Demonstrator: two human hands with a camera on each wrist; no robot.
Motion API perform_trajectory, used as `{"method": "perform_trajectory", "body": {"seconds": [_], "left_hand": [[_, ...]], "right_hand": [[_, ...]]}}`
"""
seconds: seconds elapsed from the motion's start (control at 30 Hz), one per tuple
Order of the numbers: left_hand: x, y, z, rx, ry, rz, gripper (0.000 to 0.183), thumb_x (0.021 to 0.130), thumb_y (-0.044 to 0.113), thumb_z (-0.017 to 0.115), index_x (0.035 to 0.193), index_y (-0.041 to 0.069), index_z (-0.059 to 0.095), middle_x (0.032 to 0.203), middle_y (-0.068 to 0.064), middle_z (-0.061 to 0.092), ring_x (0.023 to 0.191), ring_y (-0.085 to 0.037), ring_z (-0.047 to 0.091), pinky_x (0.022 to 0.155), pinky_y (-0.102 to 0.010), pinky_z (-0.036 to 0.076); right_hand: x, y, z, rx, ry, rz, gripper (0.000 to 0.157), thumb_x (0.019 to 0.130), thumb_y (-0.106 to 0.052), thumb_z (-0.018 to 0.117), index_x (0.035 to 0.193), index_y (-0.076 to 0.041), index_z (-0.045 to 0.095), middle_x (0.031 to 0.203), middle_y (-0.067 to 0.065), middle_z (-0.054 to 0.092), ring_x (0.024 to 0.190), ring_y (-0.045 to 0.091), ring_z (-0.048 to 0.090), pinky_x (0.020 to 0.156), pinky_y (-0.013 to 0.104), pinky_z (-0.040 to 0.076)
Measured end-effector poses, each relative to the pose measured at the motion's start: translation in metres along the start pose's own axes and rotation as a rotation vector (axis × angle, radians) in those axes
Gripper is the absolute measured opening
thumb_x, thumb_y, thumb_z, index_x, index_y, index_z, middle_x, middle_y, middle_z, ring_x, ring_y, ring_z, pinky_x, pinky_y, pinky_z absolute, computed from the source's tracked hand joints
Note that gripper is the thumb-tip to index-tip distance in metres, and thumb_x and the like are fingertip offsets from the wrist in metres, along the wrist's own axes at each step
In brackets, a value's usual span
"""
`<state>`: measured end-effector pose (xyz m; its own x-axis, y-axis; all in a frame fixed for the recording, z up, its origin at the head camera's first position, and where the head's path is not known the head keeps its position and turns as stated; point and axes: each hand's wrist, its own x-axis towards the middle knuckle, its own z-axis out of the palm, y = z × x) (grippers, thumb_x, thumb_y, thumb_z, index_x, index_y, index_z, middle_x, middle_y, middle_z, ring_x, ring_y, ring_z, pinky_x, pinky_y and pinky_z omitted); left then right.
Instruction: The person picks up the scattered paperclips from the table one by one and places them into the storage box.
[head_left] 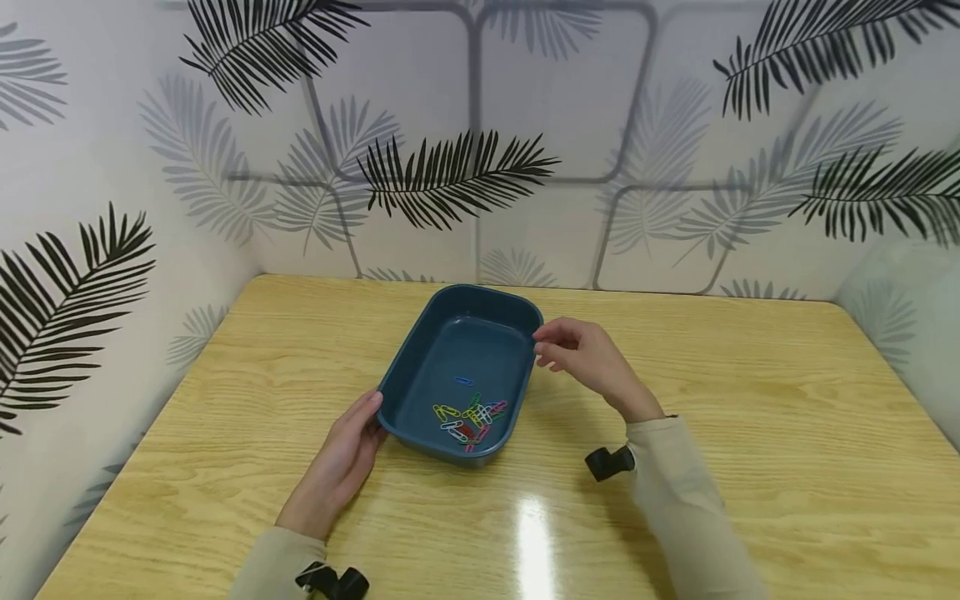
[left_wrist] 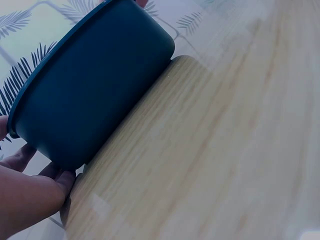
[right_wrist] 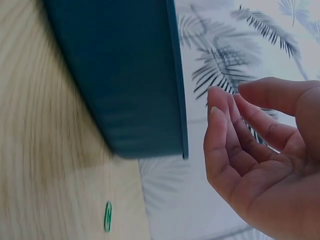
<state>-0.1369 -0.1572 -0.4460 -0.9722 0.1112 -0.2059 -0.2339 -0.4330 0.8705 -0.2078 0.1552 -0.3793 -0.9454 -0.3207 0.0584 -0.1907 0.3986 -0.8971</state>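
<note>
A dark blue plastic tray (head_left: 480,333) stands on the wooden table in the head view. Several coloured paper clips (head_left: 472,417) lie mostly heaped at its near end, and one blue clip (head_left: 463,381) sits apart from them. My left hand (head_left: 341,462) grips the tray's near left corner, thumb at the rim and fingers against the outer wall. By the far right rim hovers my right hand (head_left: 581,358), fingers loosely bent. In the right wrist view nothing shows between the thumb and fingers (right_wrist: 217,145). A green paper clip (right_wrist: 107,216) lies on the table outside the tray.
The wooden table (head_left: 787,433) reaches back to a wall with a leaf pattern (head_left: 540,100). Black wrist cameras (head_left: 609,462) are strapped over both sleeves. Light glares off the tabletop in front of the tray.
</note>
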Motion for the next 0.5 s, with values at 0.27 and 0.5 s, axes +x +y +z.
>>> {"method": "perform_trajectory", "body": {"seconds": [0.27, 0.5], "left_hand": [[0.001, 0.001, -0.001, 0.008, -0.009, 0.004, 0.048, 0.107, 0.018, 0.037, 0.147, -0.005, 0.026, 0.146, -0.013, 0.031, 0.129, -0.016, 0.035, 0.106, -0.028, 0.028], [-0.001, 0.000, -0.001, 0.017, -0.006, 0.005, 0.049, 0.106, 0.019, 0.038, 0.147, -0.006, 0.026, 0.144, -0.013, 0.033, 0.125, -0.013, 0.038, 0.104, -0.027, 0.029]], "right_hand": [[0.007, 0.012, -0.011, -0.001, 0.030, 0.057, 0.027, 0.097, -0.010, 0.058, 0.116, 0.010, 0.060, 0.107, 0.027, 0.062, 0.095, 0.038, 0.062, 0.083, 0.050, 0.051], [0.007, 0.028, -0.016, -0.008, 0.062, 0.149, 0.030, 0.097, -0.010, 0.057, 0.117, 0.011, 0.057, 0.110, 0.025, 0.061, 0.094, 0.031, 0.063, 0.081, 0.042, 0.053]]}}
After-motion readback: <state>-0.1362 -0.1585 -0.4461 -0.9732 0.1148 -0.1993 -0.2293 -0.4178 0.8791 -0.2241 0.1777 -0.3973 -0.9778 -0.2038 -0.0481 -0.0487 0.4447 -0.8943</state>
